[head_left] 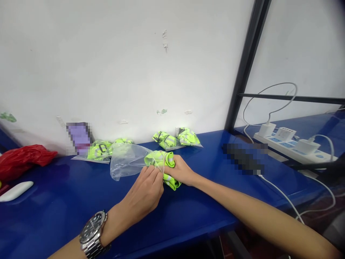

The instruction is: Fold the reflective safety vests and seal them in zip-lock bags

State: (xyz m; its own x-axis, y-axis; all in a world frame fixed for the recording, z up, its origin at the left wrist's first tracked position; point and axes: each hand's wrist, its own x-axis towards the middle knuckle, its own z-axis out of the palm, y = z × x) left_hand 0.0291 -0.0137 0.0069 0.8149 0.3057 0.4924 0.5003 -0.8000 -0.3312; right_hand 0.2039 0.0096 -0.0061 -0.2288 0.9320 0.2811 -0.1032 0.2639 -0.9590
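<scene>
A rolled neon-yellow reflective vest (172,182) with silvery strips is held above the blue table, partly inside a clear plastic bag (125,163). My right hand (182,171) is closed around the roll from the right. My left hand (148,187), with a steel watch on the wrist, pinches the bag's opening at the near side of the roll. The bag's slack end stretches left over the table. Behind it lie more bagged vests, two at the left (99,150) and two at the right (165,139), near the wall.
Red plastic bag (27,160) and a white object (16,190) lie at the left. A blurred phone (79,136) leans on the wall. At the right are a dark blurred device (244,158) with a cable, a power strip (293,145) with chargers, and a black metal post (246,64).
</scene>
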